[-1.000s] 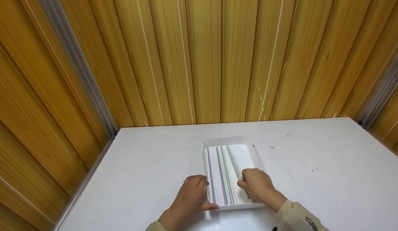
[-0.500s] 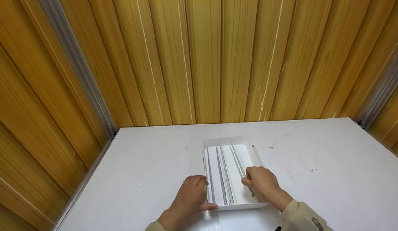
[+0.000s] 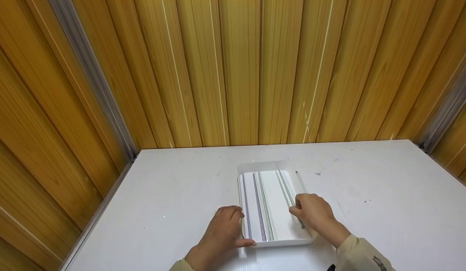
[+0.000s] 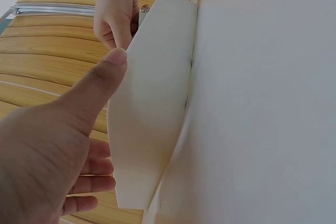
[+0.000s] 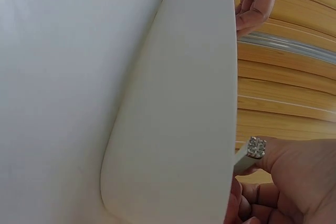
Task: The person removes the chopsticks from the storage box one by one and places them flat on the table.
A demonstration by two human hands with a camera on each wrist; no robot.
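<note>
A white rectangular tray [image 3: 283, 243] lies on the table, holding slender purple sticks [image 3: 246, 205] and a pale green stick [image 3: 264, 205], roughly parallel in its left half. My left hand [image 3: 227, 227] holds the tray's near left corner, thumb [image 4: 115, 57] at the near rim and fingers along the left side. Inside the right half, my right hand [image 3: 313, 210] grips another slim pale green stick [image 3: 284, 184] near its near end. That end, square and glittering [image 5: 255, 147], pokes out past the fingers in the right wrist view. The right fingers partly hide the stick.
The white tabletop [image 3: 383, 195] extends around the tray, with small dark marks at the right. A yellow wood-grain wall [image 3: 240, 75] stands behind it, with metal posts [image 3: 93, 71] at the corners.
My right hand has moved rightward across the tray with the green stick, from beside the other sticks to near the right wall. The left hand has stayed put.
</note>
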